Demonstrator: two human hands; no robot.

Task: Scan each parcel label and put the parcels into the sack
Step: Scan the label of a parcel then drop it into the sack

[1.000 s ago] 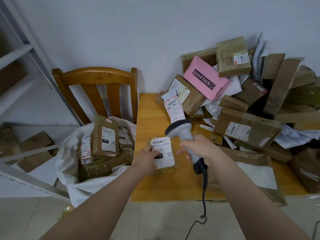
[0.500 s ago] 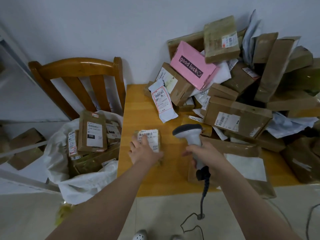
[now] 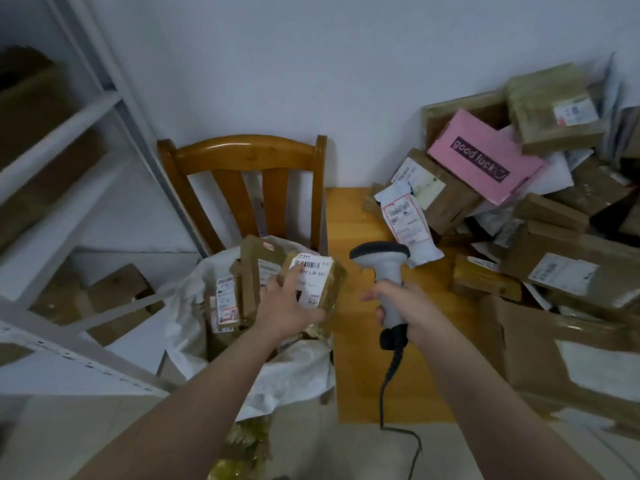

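head | centre: left hand [image 3: 290,308] fingers curled round a small brown parcel [image 3: 323,284], label up, held above the open white sack [image 3: 298,370] of parcels | right of it: right hand [image 3: 407,306] wrapped round the grey scanner [image 3: 386,271] handle, over the desk [image 3: 349,220] | right edge: parcel pile [image 3: 568,271] on desk | upper centre: wooden chair [image 3: 242,154] behind sack

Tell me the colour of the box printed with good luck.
The box is pink, seen in the head view.

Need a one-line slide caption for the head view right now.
Left hand holds a labelled parcel over the white sack; right hand grips the scanner above the table.
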